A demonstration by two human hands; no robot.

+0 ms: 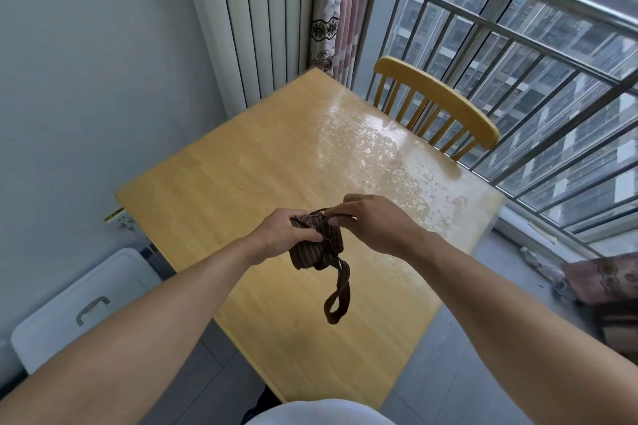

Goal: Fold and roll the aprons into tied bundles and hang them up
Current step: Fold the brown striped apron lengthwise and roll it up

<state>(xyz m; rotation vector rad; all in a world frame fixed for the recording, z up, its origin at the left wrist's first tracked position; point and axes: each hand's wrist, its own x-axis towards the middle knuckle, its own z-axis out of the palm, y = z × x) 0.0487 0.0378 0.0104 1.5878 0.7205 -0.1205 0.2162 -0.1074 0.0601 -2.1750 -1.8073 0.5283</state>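
One apron (317, 247), brown with thin pale stripes and rolled into a small bundle, is held in the air above the near half of the table (221, 179), not touching it. The left hand (283, 235) grips the bundle's left end with curled fingers. The right hand (373, 222) pinches a strap at the bundle's top. One strap loop (338, 300) hangs down below the bundle. How the strap wraps under the hands is hidden. One chair (438, 103) stands at the table's far right edge. One white bin (86, 307) sits off the left edge, partly cut off.
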